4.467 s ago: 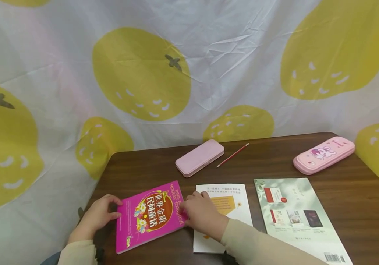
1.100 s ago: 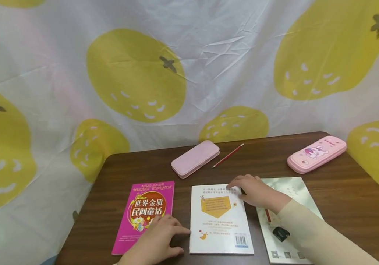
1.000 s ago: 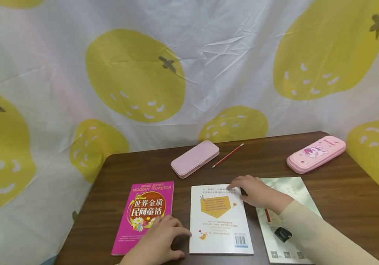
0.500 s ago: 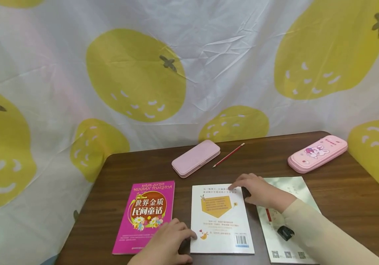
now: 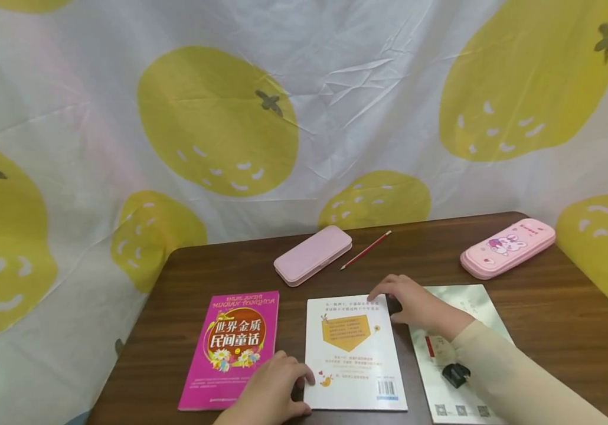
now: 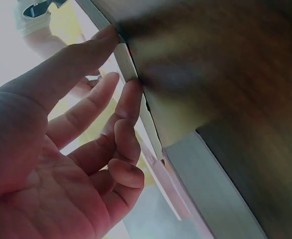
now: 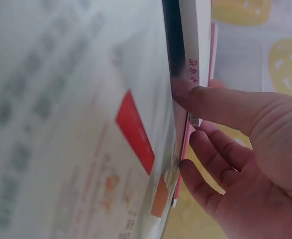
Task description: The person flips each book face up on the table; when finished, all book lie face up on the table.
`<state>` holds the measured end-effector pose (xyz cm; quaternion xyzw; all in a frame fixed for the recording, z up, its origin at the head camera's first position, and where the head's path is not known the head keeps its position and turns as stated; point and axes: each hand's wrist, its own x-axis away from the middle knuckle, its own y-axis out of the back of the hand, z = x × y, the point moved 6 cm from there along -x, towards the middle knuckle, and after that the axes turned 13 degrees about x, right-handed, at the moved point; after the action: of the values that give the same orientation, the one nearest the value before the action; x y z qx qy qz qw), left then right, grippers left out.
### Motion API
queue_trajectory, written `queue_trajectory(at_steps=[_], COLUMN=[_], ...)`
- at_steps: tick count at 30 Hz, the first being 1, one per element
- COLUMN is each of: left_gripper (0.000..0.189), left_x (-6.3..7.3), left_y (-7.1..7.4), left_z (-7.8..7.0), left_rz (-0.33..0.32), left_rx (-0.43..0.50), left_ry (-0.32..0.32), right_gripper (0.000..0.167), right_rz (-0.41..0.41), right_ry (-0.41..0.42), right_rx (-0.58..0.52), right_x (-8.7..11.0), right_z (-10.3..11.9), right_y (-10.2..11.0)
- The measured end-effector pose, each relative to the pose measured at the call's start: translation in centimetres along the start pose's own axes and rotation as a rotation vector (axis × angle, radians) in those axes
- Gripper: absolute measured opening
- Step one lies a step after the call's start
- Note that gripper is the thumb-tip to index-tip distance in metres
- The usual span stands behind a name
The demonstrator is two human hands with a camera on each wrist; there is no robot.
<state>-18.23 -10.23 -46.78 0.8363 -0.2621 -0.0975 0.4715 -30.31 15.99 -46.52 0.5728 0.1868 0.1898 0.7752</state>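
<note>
Here's the white book (image 5: 353, 360) flat on the counter (image 5: 219, 268), our left hand (image 5: 272, 386) and right hand (image 5: 418, 304) loosely spread, touching its edges, clasping nothing; likely light, bendy, slick, so we'd pinch opposite edges.

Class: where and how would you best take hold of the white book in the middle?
Probably by its two long side edges, one hand from each side. The white book is thin and lies flat, so its cover offers little to pinch, while strips of bare table beside both edges leave fingertips room. The left hand is already at its left edge.
</note>
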Motion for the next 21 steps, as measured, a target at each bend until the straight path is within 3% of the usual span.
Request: queue_trajectory(at_steps=[12, 21], left_gripper=[0.031, 0.033], left_x=[0.3, 0.3], left_y=[-0.2, 0.2], left_z=[0.4, 0.1], left_rz=[-0.006, -0.011], left_rx=[0.038, -0.02], left_ry=[0.018, 0.016], right_gripper=[0.041, 0.039], right_rz=[0.011, 0.021], right_ry=[0.054, 0.106], right_rx=[-0.001, -0.078], right_x=[0.7, 0.8], right_z=[-0.7, -0.5], right_y=[0.5, 1.5])
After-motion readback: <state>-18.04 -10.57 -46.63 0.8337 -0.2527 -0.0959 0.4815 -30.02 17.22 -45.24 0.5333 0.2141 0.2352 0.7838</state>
